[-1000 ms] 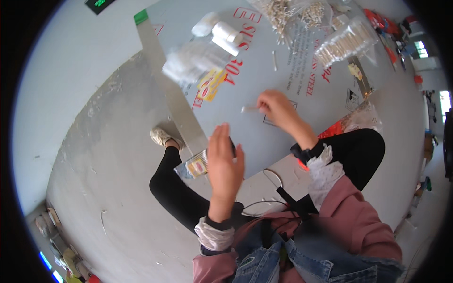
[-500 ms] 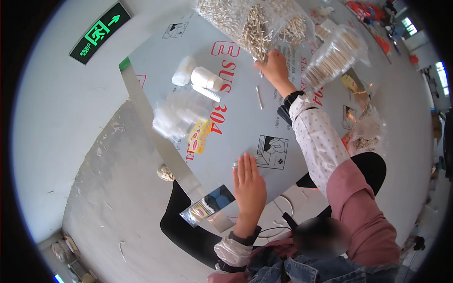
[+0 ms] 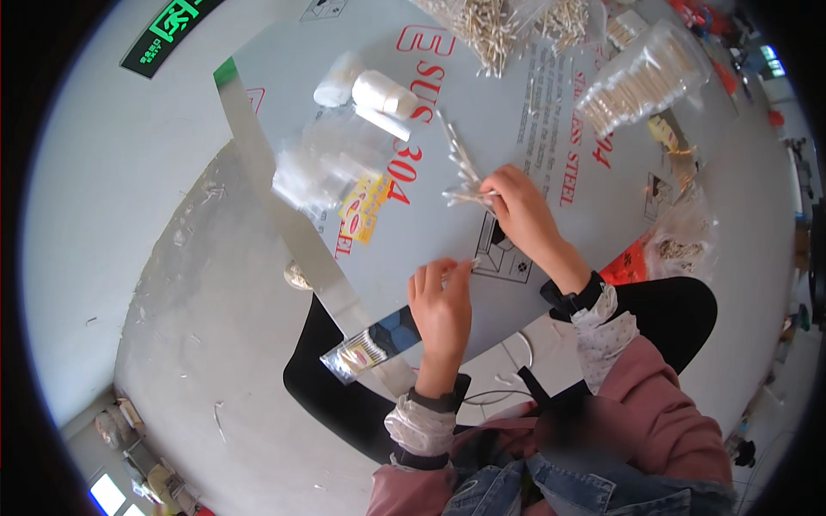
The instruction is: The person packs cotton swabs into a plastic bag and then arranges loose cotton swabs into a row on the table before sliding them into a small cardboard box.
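My right hand (image 3: 527, 219) pinches a small bunch of cotton swabs (image 3: 465, 196) between thumb and fingertips, over the middle of the table. The swabs fan out at uneven angles, some reaching away toward the far side. Closer to me, my left hand (image 3: 440, 297) is closed with curled fingers on a few cotton swabs (image 3: 475, 262). Only their white tips show past the thumb; the rest is hidden by the hand. At the far edge lies a heap of loose cotton swabs (image 3: 489, 34) spilling from a clear plastic bag.
The table (image 3: 508, 301) has a printed grey surface. Clear plastic bags (image 3: 314, 168), yellow labels (image 3: 364, 206) and white rolls (image 3: 383, 93) lie left. Bagged bundles of swabs (image 3: 641, 82) lie at right. A packet of swabs (image 3: 354, 354) rests at the near left corner.
My right hand has come from the far heap toward me, bringing cotton swabs. My left hand, flat on the table before, has curled its fingers around the swabs there.
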`<move>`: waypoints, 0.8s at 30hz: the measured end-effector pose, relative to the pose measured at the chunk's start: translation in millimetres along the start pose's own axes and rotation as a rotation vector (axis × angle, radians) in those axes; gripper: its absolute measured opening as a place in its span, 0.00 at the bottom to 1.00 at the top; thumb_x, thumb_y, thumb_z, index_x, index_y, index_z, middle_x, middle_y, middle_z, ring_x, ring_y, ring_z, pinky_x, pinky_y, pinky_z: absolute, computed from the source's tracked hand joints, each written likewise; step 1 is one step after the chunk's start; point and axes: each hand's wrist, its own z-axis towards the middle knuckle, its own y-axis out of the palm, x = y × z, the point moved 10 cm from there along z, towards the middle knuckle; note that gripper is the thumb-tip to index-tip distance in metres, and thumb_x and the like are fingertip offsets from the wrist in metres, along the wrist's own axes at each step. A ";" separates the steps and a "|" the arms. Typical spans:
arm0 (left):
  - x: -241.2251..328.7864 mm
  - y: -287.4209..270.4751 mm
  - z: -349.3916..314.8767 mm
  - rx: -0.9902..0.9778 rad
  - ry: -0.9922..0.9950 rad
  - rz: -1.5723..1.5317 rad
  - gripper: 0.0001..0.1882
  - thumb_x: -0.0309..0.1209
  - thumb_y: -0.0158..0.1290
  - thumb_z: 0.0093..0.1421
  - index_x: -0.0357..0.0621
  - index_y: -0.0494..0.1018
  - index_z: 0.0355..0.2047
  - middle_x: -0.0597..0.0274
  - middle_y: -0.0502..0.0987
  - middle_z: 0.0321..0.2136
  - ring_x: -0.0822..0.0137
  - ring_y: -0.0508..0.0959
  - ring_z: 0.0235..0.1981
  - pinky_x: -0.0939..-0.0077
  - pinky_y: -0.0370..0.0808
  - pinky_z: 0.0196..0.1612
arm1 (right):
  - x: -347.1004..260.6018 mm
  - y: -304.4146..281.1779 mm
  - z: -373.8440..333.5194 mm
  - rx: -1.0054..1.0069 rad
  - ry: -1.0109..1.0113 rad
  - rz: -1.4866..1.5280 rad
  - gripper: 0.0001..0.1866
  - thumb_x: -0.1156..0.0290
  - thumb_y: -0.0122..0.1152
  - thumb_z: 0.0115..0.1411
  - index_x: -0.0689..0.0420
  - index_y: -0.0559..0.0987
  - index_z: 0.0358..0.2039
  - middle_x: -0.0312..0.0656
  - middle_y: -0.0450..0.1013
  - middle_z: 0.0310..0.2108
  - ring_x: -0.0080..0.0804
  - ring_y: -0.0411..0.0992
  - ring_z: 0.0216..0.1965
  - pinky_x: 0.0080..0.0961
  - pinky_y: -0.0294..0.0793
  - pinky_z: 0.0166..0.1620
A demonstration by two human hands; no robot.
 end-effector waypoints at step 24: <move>-10.9 -2.6 22.7 0.040 0.001 -0.083 0.14 0.20 0.63 0.50 0.42 0.77 0.38 0.61 0.78 0.37 0.57 0.76 0.40 0.64 0.72 0.45 | 4.6 50.3 88.2 0.004 0.059 -0.159 0.05 0.77 0.61 0.57 0.61 0.73 0.32 0.44 0.73 0.34 0.48 0.73 0.37 0.41 0.73 0.41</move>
